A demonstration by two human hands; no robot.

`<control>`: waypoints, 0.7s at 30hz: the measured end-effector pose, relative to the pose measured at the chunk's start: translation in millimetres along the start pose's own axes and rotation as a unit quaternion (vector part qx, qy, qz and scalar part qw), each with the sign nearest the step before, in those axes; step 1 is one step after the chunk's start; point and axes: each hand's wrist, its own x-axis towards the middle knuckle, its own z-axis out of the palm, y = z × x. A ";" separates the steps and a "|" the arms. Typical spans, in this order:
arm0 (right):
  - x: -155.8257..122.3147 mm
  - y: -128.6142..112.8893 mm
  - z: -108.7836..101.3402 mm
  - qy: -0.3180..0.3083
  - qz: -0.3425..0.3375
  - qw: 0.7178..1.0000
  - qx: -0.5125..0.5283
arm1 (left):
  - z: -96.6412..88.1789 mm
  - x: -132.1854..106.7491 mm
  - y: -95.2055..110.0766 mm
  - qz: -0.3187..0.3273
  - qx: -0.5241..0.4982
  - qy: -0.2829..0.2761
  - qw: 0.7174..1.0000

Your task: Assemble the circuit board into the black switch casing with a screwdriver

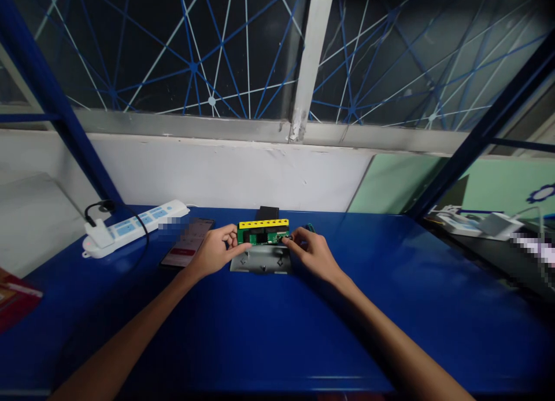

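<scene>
A green circuit board (262,237) with a yellow terminal strip (263,223) along its far edge is held between both hands. My left hand (215,249) pinches its left end, thumb along the near edge. At the right end, my right hand (313,252) has its thumb and fingers closed on the board's near corner. Beneath and nearer to me lies a grey plastic housing half (260,262), its inside with small posts facing up. Just behind the board is a black piece (269,212). A small teal-edged part (310,227) shows partly behind my right hand.
A phone (186,245) with a lit screen lies left of my left hand. Beyond it is a white power strip (143,225) with a plugged-in adapter and black cable. At right, white chargers (498,225) sit on a dark surface. Blue posts flank the blue table (260,331).
</scene>
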 end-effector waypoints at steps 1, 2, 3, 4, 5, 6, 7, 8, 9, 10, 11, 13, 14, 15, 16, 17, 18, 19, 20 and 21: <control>0.0 -0.5 -0.4 0.000 0.000 1.000 -0.001 | 0.2 0.1 -0.2 0.001 0.003 -0.001 1.000; -0.2 -0.9 -0.7 0.002 -0.001 1.000 -0.001 | 0.2 0.2 -0.2 0.002 0.009 -0.001 1.000; -0.4 -1.4 -1.1 0.005 -0.003 1.000 -0.001 | 0.2 0.3 -0.2 0.002 0.016 -0.001 1.000; -0.7 -1.9 -1.3 0.008 -0.007 1.000 0.001 | 0.0 0.4 -0.2 0.003 0.023 0.000 1.000; -1.1 -2.5 -1.6 0.012 -0.012 1.000 0.003 | -0.2 0.4 -0.2 0.003 0.031 0.001 1.000; -1.6 -3.2 -1.8 0.015 -0.018 1.000 0.007 | -0.4 0.5 -0.3 0.002 0.038 0.004 0.999; -2.2 -4.0 -2.1 0.016 -0.024 1.000 0.010 | -0.6 0.4 -0.6 0.000 0.044 0.005 0.999; -2.8 -4.9 -2.3 0.019 -0.031 0.999 0.013 | -0.8 0.4 -1.2 -0.002 0.049 0.007 0.999; -3.5 -5.7 -2.4 0.022 -0.037 0.999 0.017 | -0.9 0.5 -2.0 -0.004 0.053 0.007 0.999; -4.0 -6.6 -2.6 0.026 -0.042 0.999 0.021 | -0.9 0.5 -2.8 -0.007 0.053 0.005 0.999; -4.6 -7.5 -2.8 0.030 -0.045 0.998 0.025 | -0.8 0.6 -3.7 -0.008 0.050 -0.001 0.999; -5.4 -9.3 -3.3 0.037 -0.049 0.998 0.031 | -0.4 1.0 -5.3 -0.012 0.033 -0.017 0.999; -5.7 -10.2 -3.6 0.039 -0.050 0.997 0.032 | 0.0 1.2 -5.8 -0.015 0.020 -0.025 0.999; -5.9 -11.0 -3.9 0.040 -0.050 0.997 0.032 | 0.5 1.3 -6.1 -0.021 0.005 -0.032 0.999; -6.0 -11.7 -4.3 0.041 -0.050 0.997 0.031 | 1.0 1.4 -6.2 -0.029 -0.011 -0.038 0.999; -6.1 -12.3 -4.6 0.043 -0.050 0.997 0.030 | 1.5 1.5 -6.1 -0.039 -0.030 -0.044 0.998; -6.0 -12.7 -4.8 0.046 -0.050 0.997 0.027 | 2.0 1.4 -5.8 -0.048 -0.050 -0.048 0.996; -5.9 -12.9 -5.1 0.048 -0.050 0.997 0.024 | 2.4 1.3 -5.4 -0.057 -0.069 -0.052 0.995; -5.7 -12.8 -5.4 0.050 -0.049 0.997 0.021 | 2.7 1.2 -4.9 -0.066 -0.086 -0.053 0.993; -5.5 -12.6 -5.6 0.051 -0.048 0.997 0.017 | 2.8 1.0 -4.1 -0.073 -0.099 -0.053 0.991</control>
